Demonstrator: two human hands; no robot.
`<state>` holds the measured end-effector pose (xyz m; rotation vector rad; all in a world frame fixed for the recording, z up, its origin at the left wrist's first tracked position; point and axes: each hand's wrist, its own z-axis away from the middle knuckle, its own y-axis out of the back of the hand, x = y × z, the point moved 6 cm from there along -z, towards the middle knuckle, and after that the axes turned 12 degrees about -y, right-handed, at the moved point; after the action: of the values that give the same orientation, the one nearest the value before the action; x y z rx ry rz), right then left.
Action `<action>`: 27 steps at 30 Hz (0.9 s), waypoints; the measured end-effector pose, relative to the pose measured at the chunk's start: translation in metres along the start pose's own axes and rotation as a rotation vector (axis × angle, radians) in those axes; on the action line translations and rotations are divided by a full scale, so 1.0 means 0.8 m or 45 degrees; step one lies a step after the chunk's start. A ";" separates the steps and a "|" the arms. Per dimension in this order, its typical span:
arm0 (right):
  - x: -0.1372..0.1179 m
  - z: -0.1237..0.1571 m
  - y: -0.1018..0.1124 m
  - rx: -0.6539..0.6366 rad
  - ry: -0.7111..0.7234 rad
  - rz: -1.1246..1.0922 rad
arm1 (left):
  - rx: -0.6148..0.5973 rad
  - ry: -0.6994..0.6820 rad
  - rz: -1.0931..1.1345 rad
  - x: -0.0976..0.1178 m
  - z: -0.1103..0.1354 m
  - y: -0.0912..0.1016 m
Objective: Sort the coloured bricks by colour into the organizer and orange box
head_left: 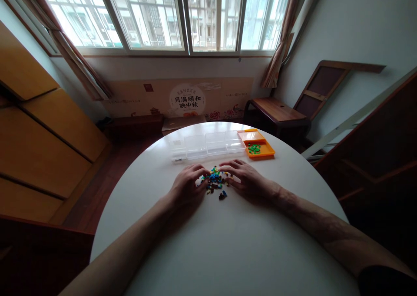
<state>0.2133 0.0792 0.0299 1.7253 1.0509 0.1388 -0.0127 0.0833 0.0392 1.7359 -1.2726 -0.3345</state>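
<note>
A small heap of loose toy building bricks in blue, green, yellow and brown lies on the white round table. My left hand rests at the heap's left side, fingers curved and apart, the tips at its edge. From the right, my right hand reaches over the other edge with its fingers spread. No brick shows clearly gripped in either hand. Behind the heap, an orange tray holds several green bricks in its front compartment.
A clear plastic compartment box sits left of the orange tray, near the table's far side. Beyond the table stand a low wooden chair and a printed cardboard panel under the window. Yellow cabinets line the left.
</note>
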 end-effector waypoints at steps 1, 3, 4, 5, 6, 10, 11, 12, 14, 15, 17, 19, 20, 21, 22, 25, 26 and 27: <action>-0.001 0.000 0.000 -0.012 -0.003 0.003 | -0.006 0.011 -0.004 0.000 0.000 0.000; -0.002 0.000 0.001 -0.030 -0.003 0.008 | -0.019 0.028 -0.017 -0.001 -0.001 0.000; -0.002 0.000 0.002 -0.034 -0.006 0.013 | -0.025 0.030 -0.022 0.000 -0.001 0.000; -0.002 0.000 0.003 -0.033 -0.011 0.018 | -0.028 0.030 -0.028 0.000 -0.001 0.000; -0.002 0.000 0.003 -0.030 -0.013 0.021 | -0.031 0.028 -0.035 0.000 -0.002 0.000; -0.001 0.000 0.003 -0.013 0.007 0.027 | -0.034 0.027 -0.067 -0.003 -0.002 -0.002; 0.000 0.000 0.003 -0.005 0.010 0.026 | -0.032 0.033 -0.071 -0.003 -0.001 -0.002; 0.000 0.000 0.003 0.005 0.009 0.024 | -0.029 0.040 -0.072 -0.004 -0.001 -0.002; 0.000 0.000 0.003 0.024 0.008 0.009 | -0.023 0.065 -0.077 -0.006 0.000 -0.001; 0.001 0.000 0.003 0.034 0.010 -0.002 | -0.023 0.080 -0.083 -0.006 0.000 -0.001; 0.001 0.000 0.003 0.050 0.013 -0.021 | -0.023 0.117 -0.102 -0.006 0.001 0.001; 0.003 0.000 0.003 0.067 0.005 -0.030 | -0.018 0.164 -0.125 -0.007 0.001 0.004; 0.004 0.000 0.003 0.070 0.001 -0.031 | -0.017 0.187 -0.132 -0.008 0.002 0.004; 0.005 0.001 0.002 0.069 -0.002 -0.032 | -0.019 0.207 -0.136 -0.009 0.002 0.005; 0.006 0.001 0.002 0.065 -0.002 -0.033 | -0.025 0.224 -0.135 -0.010 0.002 0.005; 0.008 0.001 0.000 0.053 -0.008 -0.049 | -0.050 0.249 -0.114 -0.013 0.003 0.004; 0.009 0.001 0.000 0.056 -0.018 -0.056 | -0.058 0.254 -0.104 -0.014 0.003 0.004; 0.010 0.001 0.001 0.057 -0.030 -0.062 | -0.064 0.258 -0.095 -0.014 0.003 0.004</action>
<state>0.2191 0.0842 0.0266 1.7363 1.0850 0.0647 -0.0209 0.0919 0.0369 1.7303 -1.0475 -0.2252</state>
